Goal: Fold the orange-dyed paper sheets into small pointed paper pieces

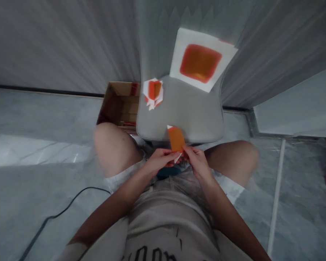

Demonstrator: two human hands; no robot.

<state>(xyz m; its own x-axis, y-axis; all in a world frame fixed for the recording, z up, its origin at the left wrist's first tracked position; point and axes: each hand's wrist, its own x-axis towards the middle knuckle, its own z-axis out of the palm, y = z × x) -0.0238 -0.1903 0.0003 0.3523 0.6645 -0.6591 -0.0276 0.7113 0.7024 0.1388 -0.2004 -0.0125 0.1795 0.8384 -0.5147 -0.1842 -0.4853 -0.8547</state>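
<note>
Between my hands, just in front of the chair's near edge, is a folded piece of orange and white paper (176, 138). My left hand (164, 158) pinches its lower end, with the thumb lying over a white corner. My right hand (195, 156) grips the paper's right edge near the bottom. The paper's upper end points away from me and has a small white tip. Ahead, on the left of the grey chair seat (190, 112), sits a folded orange and white paper piece (154, 92). Some of my fingers are hidden under the paper.
A square white sheet with an orange centre (201, 63) leans against the chair's backrest. Left of the chair stands an open cardboard box (122, 105). A black cable (70, 204) runs over the floor at left. Grey curtains hang behind.
</note>
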